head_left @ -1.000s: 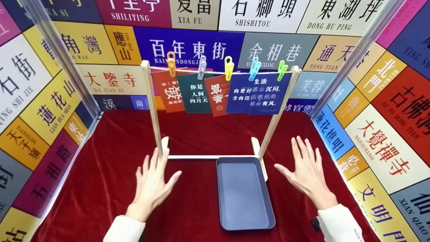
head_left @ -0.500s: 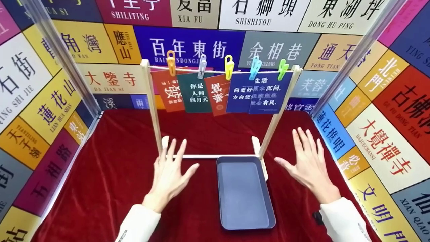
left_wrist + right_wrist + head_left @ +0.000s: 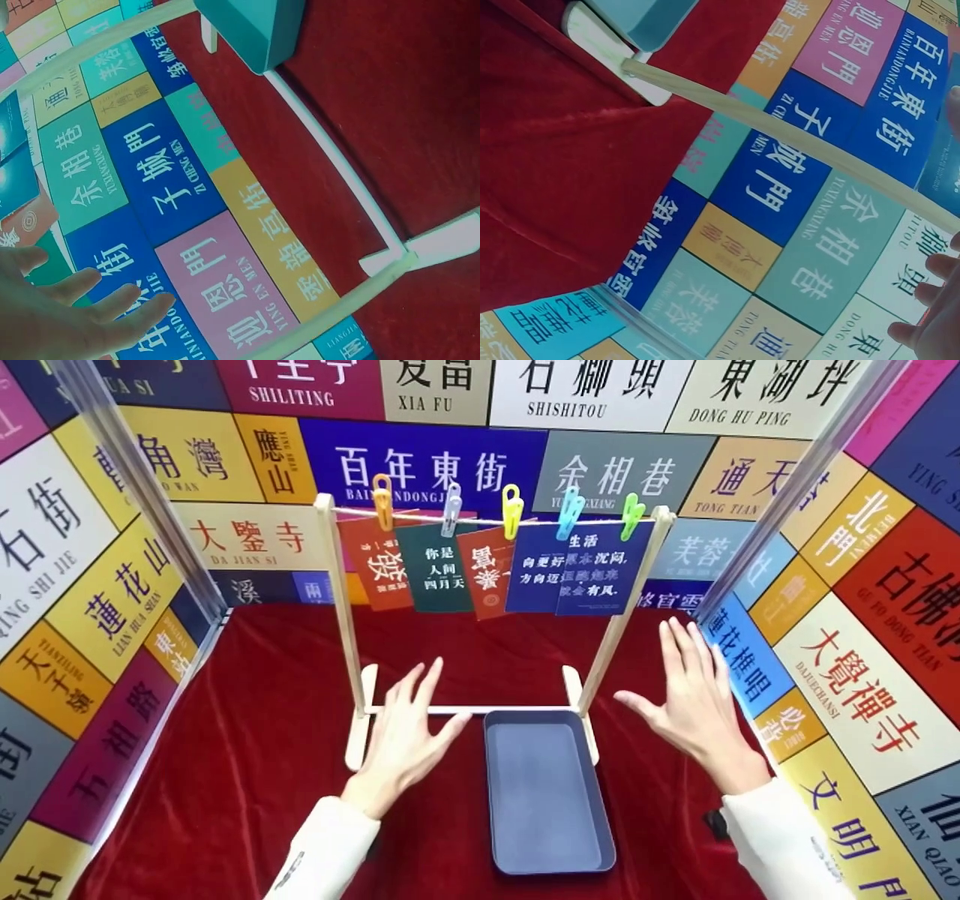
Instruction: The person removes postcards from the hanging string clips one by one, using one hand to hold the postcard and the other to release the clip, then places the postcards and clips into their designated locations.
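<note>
Since half a second ago, the left hand [image 3: 405,739] has moved right, toward the tray [image 3: 547,795], baring the near end of the left foot [image 3: 358,742] of the rack [image 3: 340,585], while the right hand [image 3: 694,697] has moved slightly forward; tray, rack and cards [image 3: 436,570] stay put. On each hand, fingers and thumb are apart. In the head view the left hand overlaps the base bar [image 3: 450,709]; I cannot tell if it touches. The right hand is right of the rack. The tray lies on red cloth [image 3: 247,735], before the rack's right half. Five cards hang by pegs [image 3: 511,514] along the string [image 3: 480,521].
</note>
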The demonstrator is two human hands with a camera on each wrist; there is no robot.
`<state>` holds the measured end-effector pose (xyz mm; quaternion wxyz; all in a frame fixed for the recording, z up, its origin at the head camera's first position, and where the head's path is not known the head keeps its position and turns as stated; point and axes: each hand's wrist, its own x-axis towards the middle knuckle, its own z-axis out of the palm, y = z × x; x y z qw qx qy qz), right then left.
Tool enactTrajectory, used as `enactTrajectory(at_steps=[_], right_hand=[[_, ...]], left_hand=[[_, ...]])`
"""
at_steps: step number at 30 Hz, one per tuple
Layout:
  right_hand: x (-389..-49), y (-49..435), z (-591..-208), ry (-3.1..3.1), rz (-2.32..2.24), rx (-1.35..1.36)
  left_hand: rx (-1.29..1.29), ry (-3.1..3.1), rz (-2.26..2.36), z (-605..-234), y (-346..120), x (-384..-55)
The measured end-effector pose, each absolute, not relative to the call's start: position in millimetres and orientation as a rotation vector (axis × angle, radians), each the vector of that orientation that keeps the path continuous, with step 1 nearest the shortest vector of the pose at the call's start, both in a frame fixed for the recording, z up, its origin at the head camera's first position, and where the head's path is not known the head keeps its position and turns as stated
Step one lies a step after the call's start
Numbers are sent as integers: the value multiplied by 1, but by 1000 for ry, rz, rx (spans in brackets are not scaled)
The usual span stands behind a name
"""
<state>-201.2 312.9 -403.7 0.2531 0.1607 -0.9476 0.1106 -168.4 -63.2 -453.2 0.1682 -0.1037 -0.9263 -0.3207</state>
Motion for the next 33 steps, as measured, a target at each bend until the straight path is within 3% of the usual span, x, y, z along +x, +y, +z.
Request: enactTrajectory(at_steps=[33], right_hand=[[-230, 309, -324, -2550, 385, 492]], left_hand=[[-308, -2498, -1584, -429, -5, -195]])
